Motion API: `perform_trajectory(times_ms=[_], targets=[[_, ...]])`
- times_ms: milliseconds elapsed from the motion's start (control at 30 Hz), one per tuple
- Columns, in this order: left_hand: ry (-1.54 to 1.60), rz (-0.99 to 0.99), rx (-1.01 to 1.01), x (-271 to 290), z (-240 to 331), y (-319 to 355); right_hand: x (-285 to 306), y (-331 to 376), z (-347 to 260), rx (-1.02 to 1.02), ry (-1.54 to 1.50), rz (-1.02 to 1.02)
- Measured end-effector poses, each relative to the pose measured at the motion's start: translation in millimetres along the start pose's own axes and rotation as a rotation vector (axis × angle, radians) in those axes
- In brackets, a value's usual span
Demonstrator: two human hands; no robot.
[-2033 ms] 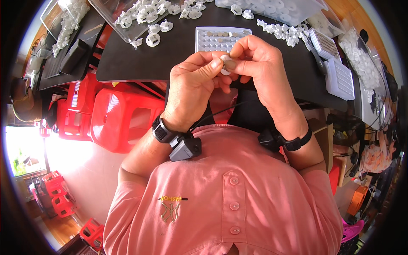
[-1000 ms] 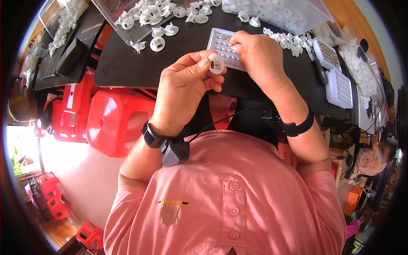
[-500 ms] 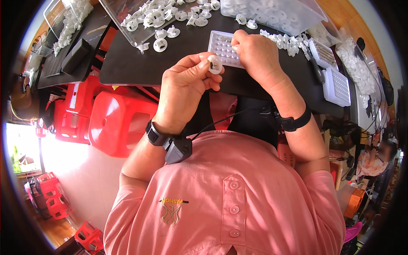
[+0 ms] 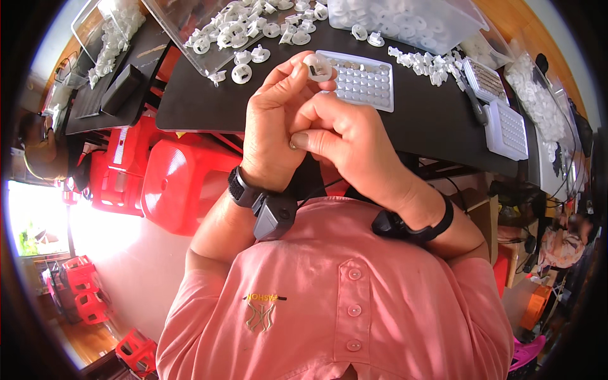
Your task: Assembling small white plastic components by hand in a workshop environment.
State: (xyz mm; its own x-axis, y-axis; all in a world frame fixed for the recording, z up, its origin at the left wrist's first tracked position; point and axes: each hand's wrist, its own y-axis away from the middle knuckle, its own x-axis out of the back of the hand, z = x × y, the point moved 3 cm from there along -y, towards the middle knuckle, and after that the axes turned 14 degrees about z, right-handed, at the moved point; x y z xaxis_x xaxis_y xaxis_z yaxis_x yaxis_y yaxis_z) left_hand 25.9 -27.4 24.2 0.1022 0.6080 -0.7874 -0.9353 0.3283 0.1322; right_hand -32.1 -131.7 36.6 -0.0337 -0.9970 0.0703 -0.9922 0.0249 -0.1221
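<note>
I pinch a small white plastic ring (image 4: pixel 315 65) at its rim in my left hand (image 4: pixel 273 126) fingers, above the dimpled tray (image 4: pixel 364 82) on the surface. My right hand (image 4: pixel 342 142) curls closed against the left, thumb pressing. The ring looks light, stiff and easily dropped, so the rim seems the best hold.

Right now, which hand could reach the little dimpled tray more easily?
Probably the right hand. The left hand pinches a small white plastic ring at its fingertips, while the right hand's fingers look free and it lies on the side of the white dimpled tray.
</note>
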Motion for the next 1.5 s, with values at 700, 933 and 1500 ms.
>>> perform_trajectory(times_ms=[700, 933, 1500], targets=[[-0.031, -0.060, 0.054, 6, -23, 3, 60, -2, -15, 0.950, 0.592, 0.590], [-0.062, -0.107, 0.055, 10, -26, 3, 56, -9, -1, 0.971, 0.513, 0.564], [-0.095, -0.039, 0.028, 17, -28, 8, 49, -9, 5, 0.479, 0.161, 0.395]])
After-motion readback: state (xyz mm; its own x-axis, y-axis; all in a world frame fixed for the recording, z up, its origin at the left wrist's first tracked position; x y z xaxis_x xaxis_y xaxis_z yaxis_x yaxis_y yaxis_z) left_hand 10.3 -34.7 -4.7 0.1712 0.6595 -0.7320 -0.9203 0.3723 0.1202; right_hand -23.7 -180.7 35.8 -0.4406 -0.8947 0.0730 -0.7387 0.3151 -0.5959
